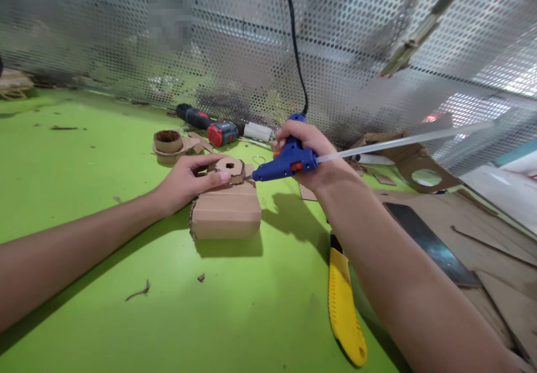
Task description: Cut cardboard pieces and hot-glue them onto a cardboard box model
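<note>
My left hand (193, 183) grips a small round cardboard piece (230, 167) with a dark hole in its middle, thumb on top. The piece rests at the back of a folded cardboard box (226, 211) on the green table. My right hand (308, 143) is closed around the handle of a blue glue gun (283, 159). Its nozzle points left, right beside the edge of the round piece; whether they touch I cannot tell. A long clear glue stick (403, 142) sticks out of the gun's back, and a black cord rises from the handle.
A yellow cutter (344, 306) lies by my right forearm. Behind are a cordless drill (210, 124), a cardboard ring (168, 141) and a white cylinder (257, 132). At right, a dark phone-like slab (432, 244) lies on cardboard sheets. A perforated metal panel (235, 43) borders the table's back.
</note>
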`<act>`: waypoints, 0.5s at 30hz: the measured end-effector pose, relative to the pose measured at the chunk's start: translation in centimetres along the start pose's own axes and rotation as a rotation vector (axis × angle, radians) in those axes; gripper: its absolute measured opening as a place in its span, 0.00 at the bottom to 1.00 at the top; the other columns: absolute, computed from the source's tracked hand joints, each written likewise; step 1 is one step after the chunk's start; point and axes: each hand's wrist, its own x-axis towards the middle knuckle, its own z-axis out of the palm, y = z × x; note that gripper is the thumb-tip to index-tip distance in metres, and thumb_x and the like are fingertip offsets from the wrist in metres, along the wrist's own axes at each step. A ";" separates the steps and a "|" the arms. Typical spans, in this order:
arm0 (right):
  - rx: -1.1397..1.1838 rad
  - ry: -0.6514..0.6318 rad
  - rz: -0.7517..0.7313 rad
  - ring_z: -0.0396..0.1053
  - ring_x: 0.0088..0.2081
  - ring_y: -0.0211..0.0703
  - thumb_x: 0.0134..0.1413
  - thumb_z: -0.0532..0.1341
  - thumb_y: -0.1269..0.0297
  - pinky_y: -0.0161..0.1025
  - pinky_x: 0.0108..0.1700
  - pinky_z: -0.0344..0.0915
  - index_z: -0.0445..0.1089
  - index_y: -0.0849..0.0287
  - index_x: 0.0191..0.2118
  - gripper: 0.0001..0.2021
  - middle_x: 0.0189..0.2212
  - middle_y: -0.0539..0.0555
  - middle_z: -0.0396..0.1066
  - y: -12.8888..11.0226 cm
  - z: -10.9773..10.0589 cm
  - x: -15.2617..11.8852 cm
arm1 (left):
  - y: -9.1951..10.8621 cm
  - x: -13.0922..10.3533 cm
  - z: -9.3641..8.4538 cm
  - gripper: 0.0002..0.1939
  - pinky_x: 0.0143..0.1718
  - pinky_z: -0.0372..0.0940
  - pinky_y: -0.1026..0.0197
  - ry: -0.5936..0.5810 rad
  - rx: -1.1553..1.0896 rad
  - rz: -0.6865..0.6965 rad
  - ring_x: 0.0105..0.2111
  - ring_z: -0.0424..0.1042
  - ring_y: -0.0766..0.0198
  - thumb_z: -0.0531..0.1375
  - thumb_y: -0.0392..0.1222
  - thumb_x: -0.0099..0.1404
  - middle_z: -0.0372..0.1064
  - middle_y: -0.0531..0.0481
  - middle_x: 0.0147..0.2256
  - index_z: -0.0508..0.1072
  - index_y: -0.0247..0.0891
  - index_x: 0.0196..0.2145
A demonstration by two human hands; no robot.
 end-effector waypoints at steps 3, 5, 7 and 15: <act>0.007 -0.010 -0.005 0.59 0.21 0.33 0.60 0.61 0.79 0.29 0.22 0.56 0.63 0.57 0.20 0.19 0.17 0.49 0.62 0.1 -0.1 0.1 | 0.0 0.0 0.0 0.38 0.58 0.77 0.45 -0.001 -0.006 -0.007 0.56 0.82 0.38 0.77 0.67 0.55 0.85 0.42 0.54 0.87 0.42 0.56; 0.018 -0.012 -0.012 0.61 0.21 0.33 0.60 0.61 0.80 0.30 0.23 0.58 0.63 0.57 0.20 0.19 0.18 0.48 0.63 0.1 -0.2 0.1 | 0.1 0.0 0.1 0.39 0.58 0.77 0.45 -0.001 -0.008 -0.016 0.56 0.81 0.38 0.77 0.68 0.55 0.85 0.41 0.54 0.87 0.41 0.57; 0.019 -0.019 -0.027 0.61 0.21 0.33 0.60 0.61 0.80 0.30 0.23 0.58 0.63 0.57 0.20 0.19 0.18 0.48 0.63 0.1 -0.2 0.1 | 0.2 0.0 0.1 0.40 0.57 0.76 0.45 0.003 -0.004 -0.023 0.56 0.81 0.37 0.77 0.68 0.55 0.85 0.40 0.55 0.86 0.40 0.57; 0.023 0.010 -0.031 0.60 0.21 0.33 0.59 0.61 0.80 0.29 0.22 0.58 0.62 0.57 0.20 0.19 0.17 0.48 0.62 -0.2 0.2 -0.2 | 0.4 0.0 0.2 0.37 0.55 0.77 0.47 -0.021 0.005 0.004 0.54 0.81 0.39 0.76 0.66 0.55 0.84 0.41 0.54 0.85 0.40 0.55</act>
